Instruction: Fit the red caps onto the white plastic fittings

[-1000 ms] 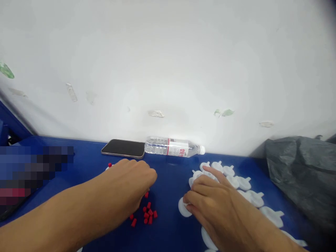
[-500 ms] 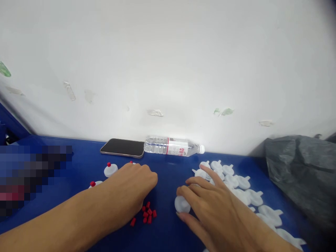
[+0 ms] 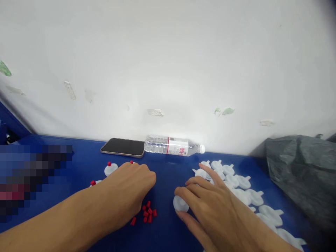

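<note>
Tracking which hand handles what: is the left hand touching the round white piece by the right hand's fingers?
Apart. The head view shows blue tabletop between left hand and round white piece.

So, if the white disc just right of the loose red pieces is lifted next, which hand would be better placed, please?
Probably the right hand: its thumb and fingertips are at the edge of the white disc. The left hand is farther off, by the red pieces, with its fingers hidden.

The bare left hand [image 3: 132,187] is bent knuckles-up, fingertips hidden; the bare right hand [image 3: 217,201] arches palm-down, thumb and fingers parted.
</note>
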Motion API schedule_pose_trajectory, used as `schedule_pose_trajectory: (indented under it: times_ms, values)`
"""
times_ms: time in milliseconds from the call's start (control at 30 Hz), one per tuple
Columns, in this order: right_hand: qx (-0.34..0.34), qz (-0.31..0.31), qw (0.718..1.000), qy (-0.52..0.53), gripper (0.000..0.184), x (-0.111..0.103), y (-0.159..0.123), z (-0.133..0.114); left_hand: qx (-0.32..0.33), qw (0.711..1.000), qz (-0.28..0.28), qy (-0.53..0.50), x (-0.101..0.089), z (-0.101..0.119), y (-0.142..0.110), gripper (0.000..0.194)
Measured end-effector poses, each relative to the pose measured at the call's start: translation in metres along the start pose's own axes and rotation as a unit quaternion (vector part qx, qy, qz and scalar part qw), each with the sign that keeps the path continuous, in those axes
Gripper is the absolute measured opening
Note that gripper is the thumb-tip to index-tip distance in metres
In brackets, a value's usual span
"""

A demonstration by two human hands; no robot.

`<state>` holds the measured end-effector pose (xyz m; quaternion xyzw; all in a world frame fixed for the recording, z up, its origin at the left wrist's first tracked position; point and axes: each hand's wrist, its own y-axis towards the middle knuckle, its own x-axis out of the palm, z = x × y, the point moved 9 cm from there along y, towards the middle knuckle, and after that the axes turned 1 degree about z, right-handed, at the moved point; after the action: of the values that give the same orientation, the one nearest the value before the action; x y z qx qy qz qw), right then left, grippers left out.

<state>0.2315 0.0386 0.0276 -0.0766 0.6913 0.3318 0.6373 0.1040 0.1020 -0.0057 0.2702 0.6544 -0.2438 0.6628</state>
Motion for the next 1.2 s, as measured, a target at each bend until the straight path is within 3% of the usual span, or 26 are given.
schedule_pose_trajectory:
  times_ms: [67, 167, 300, 433, 567, 667, 900, 1067, 1200]
  values:
    - [0.008, 0.009, 1.000, -0.007, 0.015, -0.001, 0.000, 0.001, 0.031, 0.999, -0.001, 0.039, -0.003, 0.007, 0.003, 0.027]
    - [0.015, 0.036, 0.999, -0.014, 0.017, -0.004, -0.002, 0.001, 0.051, 0.998, 0.030, 0.034, -0.023, 0.018, 0.010, 0.020]
    - [0.020, 0.061, 0.998, -0.016, 0.028, -0.009, -0.003, 0.001, 0.023, 0.993, 0.036, -0.106, -0.051, 0.025, 0.021, 0.019]
    - [0.022, 0.061, 0.998, -0.026, 0.026, -0.011, -0.001, 0.002, 0.039, 0.965, 0.074, -0.249, -0.075, 0.034, 0.027, 0.025]
    - [0.043, 0.068, 0.997, -0.011, 0.019, -0.015, 0.000, 0.005, 0.010, 0.927, 0.044, -0.372, -0.076, 0.033, 0.030, 0.020]
    - [0.043, 0.082, 0.996, 0.013, 0.015, -0.019, 0.001, 0.004, 0.008, 0.914, 0.050, -0.402, -0.077, 0.035, 0.030, 0.015]
    - [0.049, 0.103, 0.993, 0.020, 0.007, -0.023, 0.001, 0.006, 0.027, 0.924, 0.052, -0.378, -0.069, 0.040, 0.030, 0.017]
    - [0.059, 0.159, 0.985, 0.005, 0.008, -0.034, 0.000, 0.011, 0.029, 0.938, 0.084, -0.335, -0.077, 0.040, 0.031, 0.015]
    - [0.047, 0.148, 0.988, 0.016, 0.013, -0.038, 0.002, 0.013, 0.019, 0.947, 0.089, -0.308, -0.080, 0.037, 0.033, 0.013]
